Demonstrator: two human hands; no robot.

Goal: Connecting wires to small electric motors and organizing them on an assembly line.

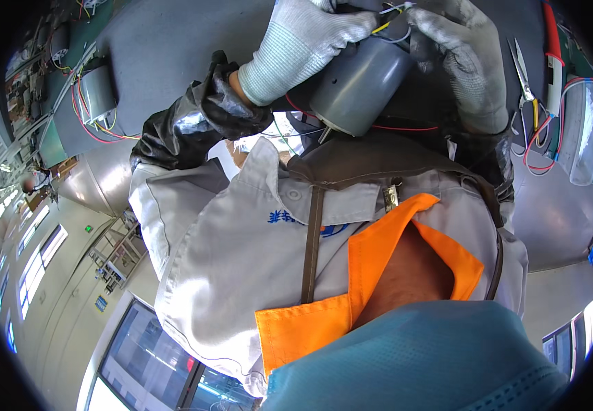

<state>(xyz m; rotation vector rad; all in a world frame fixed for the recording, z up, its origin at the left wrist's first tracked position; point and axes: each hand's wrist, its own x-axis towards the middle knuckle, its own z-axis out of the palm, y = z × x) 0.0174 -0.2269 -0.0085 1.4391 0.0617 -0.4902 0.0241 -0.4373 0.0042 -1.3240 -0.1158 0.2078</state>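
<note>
A grey cylindrical motor lies at the top middle, its short metal shaft tilted toward my body. Yellow and pale wires rise at its far end, with a thin white cable tie by them. My left hand, in a white knit glove, is closed at these wires, thumb along the motor's far edge. From the other side my right hand, gloved too, has its fingers bent and pinched at the white tie. The frame's upper edge cuts off some fingertips. Red leads run out beneath the motor.
Right of my right hand lie scissors, a long red-and-white tool, loose red and blue wires and a clear plastic tray. A second motor with coloured leads stands on the dark bench at left.
</note>
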